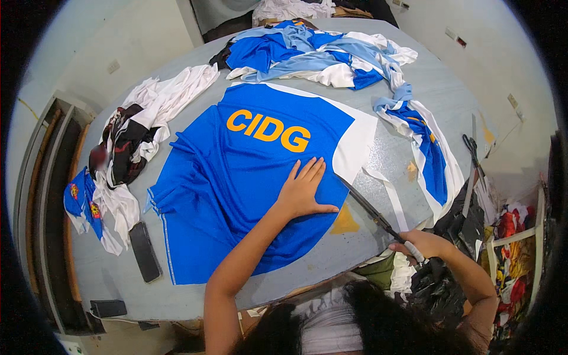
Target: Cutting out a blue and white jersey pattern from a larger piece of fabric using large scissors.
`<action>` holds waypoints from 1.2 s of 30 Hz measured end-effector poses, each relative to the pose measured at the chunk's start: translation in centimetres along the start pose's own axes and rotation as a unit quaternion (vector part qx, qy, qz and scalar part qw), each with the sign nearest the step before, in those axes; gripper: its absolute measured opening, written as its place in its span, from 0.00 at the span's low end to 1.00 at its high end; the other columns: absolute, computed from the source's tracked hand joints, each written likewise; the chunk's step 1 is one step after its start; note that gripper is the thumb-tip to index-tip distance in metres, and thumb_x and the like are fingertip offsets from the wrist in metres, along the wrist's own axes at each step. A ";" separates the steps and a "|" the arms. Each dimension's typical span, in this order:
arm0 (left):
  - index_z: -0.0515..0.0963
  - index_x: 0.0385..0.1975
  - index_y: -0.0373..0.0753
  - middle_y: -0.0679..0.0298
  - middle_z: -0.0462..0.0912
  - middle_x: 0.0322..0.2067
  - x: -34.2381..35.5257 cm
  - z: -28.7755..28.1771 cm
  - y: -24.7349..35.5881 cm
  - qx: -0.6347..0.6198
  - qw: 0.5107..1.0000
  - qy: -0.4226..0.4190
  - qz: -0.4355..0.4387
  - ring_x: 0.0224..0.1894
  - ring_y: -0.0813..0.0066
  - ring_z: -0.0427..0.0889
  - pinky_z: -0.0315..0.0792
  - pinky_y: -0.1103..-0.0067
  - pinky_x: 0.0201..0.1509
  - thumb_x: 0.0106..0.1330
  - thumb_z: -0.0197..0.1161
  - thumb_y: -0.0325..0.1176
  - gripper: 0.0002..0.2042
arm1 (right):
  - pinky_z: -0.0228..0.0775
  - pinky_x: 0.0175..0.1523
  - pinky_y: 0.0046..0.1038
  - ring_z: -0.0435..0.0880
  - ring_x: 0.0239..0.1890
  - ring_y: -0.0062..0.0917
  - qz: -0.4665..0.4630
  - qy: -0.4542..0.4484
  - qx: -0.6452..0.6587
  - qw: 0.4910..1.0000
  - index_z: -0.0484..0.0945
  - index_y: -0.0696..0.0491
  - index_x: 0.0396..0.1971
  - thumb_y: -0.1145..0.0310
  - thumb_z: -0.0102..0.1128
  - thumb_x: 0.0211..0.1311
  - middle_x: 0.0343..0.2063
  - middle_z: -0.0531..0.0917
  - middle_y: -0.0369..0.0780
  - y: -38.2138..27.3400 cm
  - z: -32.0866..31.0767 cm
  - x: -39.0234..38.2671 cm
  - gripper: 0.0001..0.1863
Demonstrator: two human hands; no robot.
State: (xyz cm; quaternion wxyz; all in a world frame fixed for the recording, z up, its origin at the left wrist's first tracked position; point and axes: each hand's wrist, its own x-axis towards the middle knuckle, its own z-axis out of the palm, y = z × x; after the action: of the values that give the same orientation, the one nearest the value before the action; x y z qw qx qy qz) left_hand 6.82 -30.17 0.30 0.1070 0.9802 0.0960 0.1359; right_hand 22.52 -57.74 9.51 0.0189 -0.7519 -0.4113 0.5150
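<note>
A blue jersey panel (248, 177) with yellow lettering lies spread on the grey table (355, 251), wrinkled on its left side. My left hand (302, 194) rests flat on it below the lettering, fingers spread, thumb pointing right. Long dark scissors (374, 212) are gripped in my right hand (419, 244) at the table's near right edge. Their wrapped handle shows beneath my fingers, and the blades point up and left to the panel's right edge. White material (358, 139) borders the panel there. Whether the blade tips are on or under the cloth, I cannot tell.
Blue and white cloth (278, 50) is heaped at the far side; another strip (429, 154) lies right. White and dark cloth (133, 139) and a black phone-like slab (144, 251) lie left. A second pair of scissors (471, 148) lies at the right edge, near a white strip (390, 195).
</note>
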 end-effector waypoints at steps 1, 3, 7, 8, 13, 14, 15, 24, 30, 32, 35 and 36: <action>0.54 0.59 0.30 0.55 0.53 0.62 0.0 0.1 0.0 0.002 1.000 0.002 0.001 0.66 0.65 0.49 0.40 0.63 0.66 0.41 0.54 0.71 0.53 | 0.70 0.21 0.26 0.79 0.16 0.26 0.000 0.003 0.017 1.000 0.69 0.64 0.29 0.44 0.45 0.60 0.15 0.75 0.42 -0.1 0.2 -0.1 0.30; 0.54 0.59 0.30 0.55 0.53 0.62 0.0 0.2 0.0 0.004 1.000 0.005 0.002 0.66 0.65 0.49 0.40 0.63 0.66 0.41 0.54 0.71 0.53 | 0.70 0.21 0.26 0.79 0.16 0.25 0.001 0.006 0.035 0.999 0.69 0.64 0.30 0.45 0.46 0.60 0.14 0.75 0.42 -0.2 0.7 -0.2 0.29; 0.54 0.59 0.30 0.55 0.53 0.62 0.0 0.2 0.1 0.008 1.000 0.010 -0.001 0.66 0.65 0.49 0.40 0.63 0.66 0.41 0.54 0.71 0.53 | 0.70 0.20 0.26 0.79 0.15 0.25 -0.001 0.019 0.032 0.999 0.69 0.63 0.29 0.48 0.47 0.60 0.13 0.75 0.42 -0.6 1.0 -0.1 0.27; 0.55 0.59 0.30 0.55 0.53 0.62 0.0 0.2 0.1 0.014 1.000 0.010 -0.002 0.66 0.65 0.49 0.40 0.63 0.66 0.41 0.54 0.71 0.53 | 0.70 0.19 0.26 0.79 0.15 0.25 -0.001 0.022 0.022 1.000 0.69 0.63 0.29 0.49 0.47 0.61 0.12 0.74 0.42 -0.7 1.1 -0.2 0.26; 0.55 0.59 0.30 0.55 0.53 0.62 -0.1 0.3 0.0 0.009 1.000 0.014 -0.003 0.66 0.65 0.49 0.40 0.63 0.66 0.41 0.54 0.71 0.53 | 0.69 0.20 0.26 0.79 0.14 0.25 -0.014 0.025 0.015 0.999 0.69 0.62 0.27 0.50 0.46 0.62 0.11 0.74 0.42 -0.2 1.5 0.0 0.25; 0.55 0.59 0.30 0.55 0.53 0.62 0.0 0.3 0.0 0.007 1.000 0.014 -0.003 0.66 0.65 0.49 0.40 0.63 0.66 0.41 0.54 0.71 0.53 | 0.69 0.21 0.26 0.79 0.15 0.25 -0.007 0.008 0.041 0.999 0.68 0.62 0.27 0.48 0.45 0.62 0.11 0.75 0.42 -0.5 1.3 -0.1 0.26; 0.55 0.59 0.30 0.55 0.53 0.62 -0.1 0.4 -0.1 0.007 1.000 0.014 -0.003 0.66 0.65 0.49 0.40 0.63 0.66 0.41 0.54 0.71 0.53 | 0.69 0.21 0.26 0.79 0.15 0.25 -0.007 0.009 0.041 0.999 0.68 0.62 0.27 0.48 0.45 0.62 0.11 0.75 0.42 -0.9 1.2 -0.2 0.26; 0.54 0.58 0.26 0.48 0.52 0.61 0.0 0.7 -0.2 0.000 0.999 0.039 0.007 0.66 0.58 0.46 0.39 0.63 0.66 0.40 0.55 0.71 0.55 | 0.69 0.24 0.21 0.80 0.20 0.21 -0.003 -0.059 0.090 0.994 0.67 0.59 0.29 0.42 0.41 0.60 0.15 0.74 0.37 -3.4 0.4 2.0 0.29; 0.53 0.58 0.25 0.46 0.52 0.61 0.0 0.9 -0.1 -0.019 0.999 0.032 0.001 0.66 0.57 0.46 0.39 0.62 0.66 0.40 0.54 0.71 0.55 | 0.69 0.22 0.23 0.79 0.17 0.23 -0.008 -0.045 0.105 0.993 0.69 0.64 0.33 0.39 0.40 0.59 0.15 0.76 0.41 -4.7 0.3 2.8 0.36; 0.54 0.58 0.25 0.46 0.53 0.61 0.0 0.9 -0.4 -0.018 0.999 0.043 0.004 0.66 0.57 0.46 0.38 0.62 0.66 0.40 0.54 0.72 0.55 | 0.68 0.22 0.23 0.78 0.16 0.23 -0.009 -0.042 0.104 0.994 0.70 0.64 0.32 0.38 0.39 0.59 0.14 0.76 0.40 -5.0 0.2 3.0 0.36; 0.55 0.57 0.24 0.47 0.54 0.61 0.0 1.2 -0.5 -0.011 0.999 0.049 0.002 0.66 0.59 0.48 0.38 0.63 0.66 0.39 0.52 0.73 0.56 | 0.68 0.21 0.23 0.78 0.16 0.23 0.003 -0.037 0.091 0.995 0.70 0.64 0.32 0.37 0.38 0.58 0.13 0.76 0.40 -5.3 0.2 3.1 0.37; 0.55 0.57 0.24 0.47 0.54 0.61 0.0 1.2 -0.5 -0.012 0.999 0.050 0.001 0.66 0.59 0.48 0.38 0.63 0.66 0.39 0.52 0.73 0.56 | 0.67 0.21 0.24 0.78 0.16 0.23 0.014 -0.036 0.079 0.996 0.70 0.64 0.32 0.37 0.38 0.58 0.13 0.76 0.40 -5.4 0.2 3.1 0.37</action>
State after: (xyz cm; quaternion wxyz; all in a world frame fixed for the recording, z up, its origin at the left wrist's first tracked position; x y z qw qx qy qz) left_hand 7.07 -29.94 -1.00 0.1140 0.9708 0.0991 0.1863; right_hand 19.53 -52.25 9.54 0.0566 -0.7347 -0.3591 0.5727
